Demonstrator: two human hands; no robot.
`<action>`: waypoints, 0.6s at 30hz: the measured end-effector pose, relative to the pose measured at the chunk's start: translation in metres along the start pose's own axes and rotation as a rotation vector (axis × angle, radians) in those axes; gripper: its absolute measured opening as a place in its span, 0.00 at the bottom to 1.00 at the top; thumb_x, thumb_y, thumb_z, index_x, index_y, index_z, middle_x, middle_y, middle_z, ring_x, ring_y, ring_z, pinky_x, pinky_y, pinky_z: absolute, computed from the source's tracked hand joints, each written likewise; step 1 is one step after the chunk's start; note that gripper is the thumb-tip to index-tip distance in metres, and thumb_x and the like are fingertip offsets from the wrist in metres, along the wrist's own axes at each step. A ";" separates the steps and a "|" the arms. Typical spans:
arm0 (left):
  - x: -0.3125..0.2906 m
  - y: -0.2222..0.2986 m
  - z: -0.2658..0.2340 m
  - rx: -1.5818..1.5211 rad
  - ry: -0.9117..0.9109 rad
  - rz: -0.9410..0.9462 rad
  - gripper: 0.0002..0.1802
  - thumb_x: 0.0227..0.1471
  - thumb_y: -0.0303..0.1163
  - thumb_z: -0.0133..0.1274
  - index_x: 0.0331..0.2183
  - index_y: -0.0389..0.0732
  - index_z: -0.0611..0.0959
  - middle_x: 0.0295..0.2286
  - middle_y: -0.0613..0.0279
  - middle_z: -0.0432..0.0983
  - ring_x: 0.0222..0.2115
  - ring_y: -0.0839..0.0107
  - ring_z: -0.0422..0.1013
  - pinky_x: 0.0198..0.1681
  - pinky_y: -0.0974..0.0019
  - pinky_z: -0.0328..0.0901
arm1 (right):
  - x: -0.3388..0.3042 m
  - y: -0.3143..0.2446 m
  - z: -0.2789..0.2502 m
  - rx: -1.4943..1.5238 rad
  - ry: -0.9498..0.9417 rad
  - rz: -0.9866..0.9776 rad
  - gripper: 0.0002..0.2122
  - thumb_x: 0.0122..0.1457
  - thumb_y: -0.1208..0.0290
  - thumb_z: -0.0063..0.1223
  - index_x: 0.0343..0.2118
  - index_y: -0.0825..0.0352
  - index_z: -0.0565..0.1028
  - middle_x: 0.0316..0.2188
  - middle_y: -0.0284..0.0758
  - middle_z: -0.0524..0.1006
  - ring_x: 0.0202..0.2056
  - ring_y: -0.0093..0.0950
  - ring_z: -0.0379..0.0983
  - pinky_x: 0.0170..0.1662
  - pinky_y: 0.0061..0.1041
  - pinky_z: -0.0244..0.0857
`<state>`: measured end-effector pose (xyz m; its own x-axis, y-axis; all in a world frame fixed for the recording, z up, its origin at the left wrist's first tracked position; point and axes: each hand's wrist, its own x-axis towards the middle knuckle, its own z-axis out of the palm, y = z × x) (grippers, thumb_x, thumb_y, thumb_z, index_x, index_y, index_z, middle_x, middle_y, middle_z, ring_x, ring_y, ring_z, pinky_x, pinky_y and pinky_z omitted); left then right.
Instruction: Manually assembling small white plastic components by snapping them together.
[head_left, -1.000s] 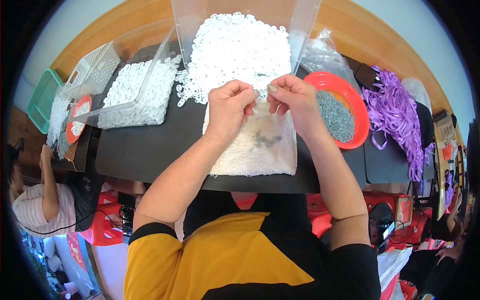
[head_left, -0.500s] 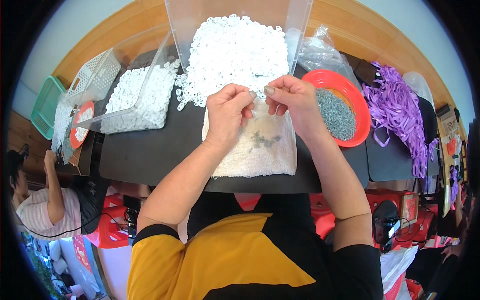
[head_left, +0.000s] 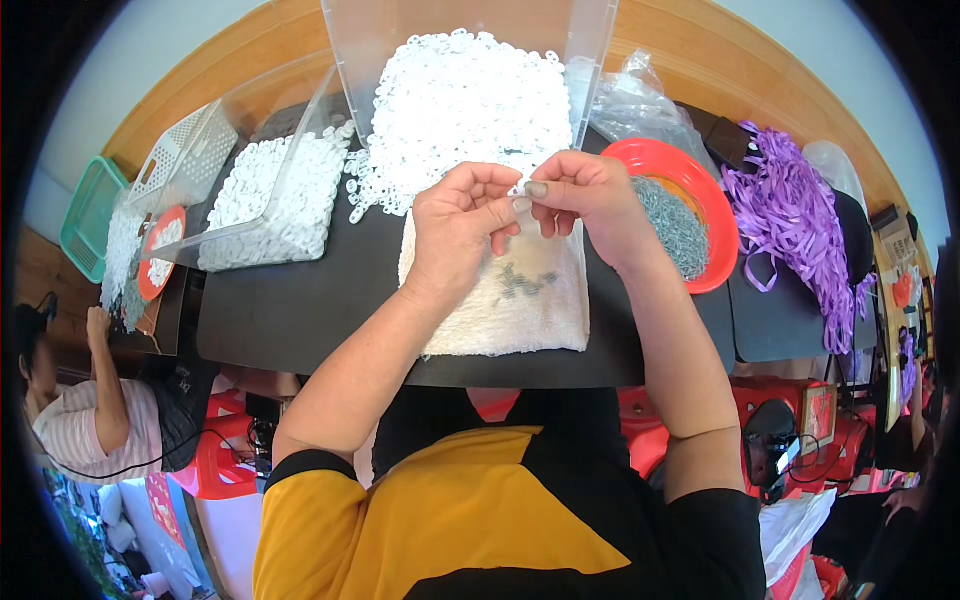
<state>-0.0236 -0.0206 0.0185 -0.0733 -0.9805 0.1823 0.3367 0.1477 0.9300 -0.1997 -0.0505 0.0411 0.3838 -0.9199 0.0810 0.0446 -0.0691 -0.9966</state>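
A dark surface (head_left: 300,310) curved across the scene, matte and smooth, edged by pale wood on its far side. On it, far and centre, a clear plastic bin (head_left: 590,60) stood tilted toward the person, spilling a heap of small white rings (head_left: 465,110); a second clear bin (head_left: 270,150) to the left held more of the same. To the right sat a round red bowl (head_left: 715,215) of grey metal bits, glossy-rimmed, and further right a tangle of purple ribbon (head_left: 790,215).

Near the person, a cream towel (head_left: 500,310) lay flat, nubbly in texture, with a few small dark metal pieces (head_left: 525,282) scattered on its middle.

Above the towel's far edge both hands met. The left hand (head_left: 455,225) and right hand (head_left: 590,205) pinched together, fingers (head_left: 522,205) closed tip to tip on something tiny and pale, too small to tell its shape or long axis. It sat right between the two sets of fingertips, neither hand clearly nearer. The spare metal pieces lay directly below and nearer the person than the fingers; the white heap lay just beyond them.
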 end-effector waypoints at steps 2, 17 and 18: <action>-0.001 0.001 -0.002 0.011 -0.021 0.010 0.10 0.49 0.17 0.56 0.36 0.31 0.79 0.25 0.62 0.76 0.21 0.80 0.70 0.19 0.78 0.63 | -0.001 -0.002 0.000 -0.004 -0.011 0.010 0.06 0.54 0.70 0.59 0.28 0.69 0.78 0.18 0.30 0.75 0.19 0.17 0.70 0.22 0.14 0.59; -0.004 0.006 0.000 0.053 -0.042 0.081 0.16 0.43 0.15 0.61 0.37 0.32 0.80 0.24 0.62 0.76 0.21 0.81 0.70 0.18 0.79 0.63 | -0.006 -0.009 0.002 0.051 -0.080 0.055 0.09 0.56 0.66 0.57 0.28 0.67 0.77 0.19 0.28 0.75 0.19 0.18 0.70 0.24 0.15 0.58; -0.004 0.006 0.000 0.051 -0.027 0.082 0.16 0.42 0.15 0.61 0.37 0.32 0.80 0.24 0.62 0.76 0.21 0.81 0.69 0.18 0.79 0.62 | -0.007 -0.009 0.003 0.044 -0.071 0.059 0.09 0.57 0.66 0.57 0.28 0.67 0.77 0.19 0.28 0.75 0.19 0.18 0.70 0.24 0.15 0.58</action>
<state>-0.0216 -0.0157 0.0233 -0.0732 -0.9610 0.2667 0.2942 0.2347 0.9265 -0.2000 -0.0422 0.0495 0.4516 -0.8919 0.0248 0.0603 0.0027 -0.9982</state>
